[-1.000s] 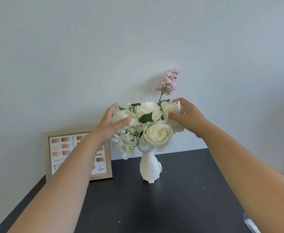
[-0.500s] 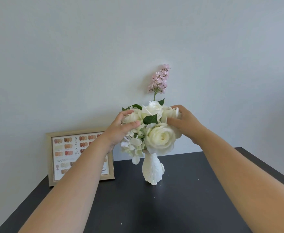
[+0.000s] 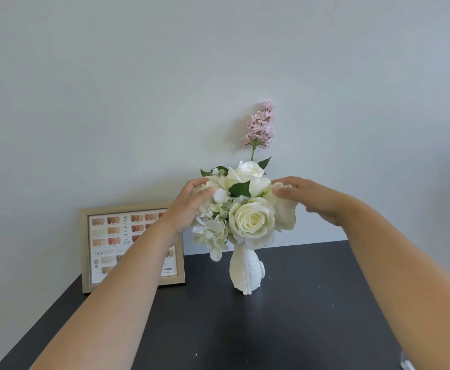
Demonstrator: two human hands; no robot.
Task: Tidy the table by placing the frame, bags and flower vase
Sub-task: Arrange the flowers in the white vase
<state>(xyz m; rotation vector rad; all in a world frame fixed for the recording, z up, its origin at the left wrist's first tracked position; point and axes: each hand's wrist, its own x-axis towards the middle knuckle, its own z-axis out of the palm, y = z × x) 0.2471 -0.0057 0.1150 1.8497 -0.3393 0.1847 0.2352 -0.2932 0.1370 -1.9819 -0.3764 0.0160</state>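
A white vase (image 3: 245,271) stands upright on the black table (image 3: 285,329) near the wall, holding white roses (image 3: 251,220) and a tall pink sprig (image 3: 260,125). My left hand (image 3: 191,206) rests on the left side of the bouquet with its fingers curled over the small blossoms. My right hand (image 3: 314,198) hovers at the right side of the bouquet, blurred, fingers spread and holding nothing. A wooden picture frame (image 3: 106,244) with a colour chart leans against the wall at the left, partly hidden by my left forearm. No bags are in view.
A pale wall rises directly behind the table. The table's left edge runs diagonally at the lower left. A bit of clear material (image 3: 407,363) shows at the bottom right corner.
My right hand has let go of the right-hand rose and opened, pulling slightly away. The left hand stays on the blossoms. The pink sprig now stands straighter.
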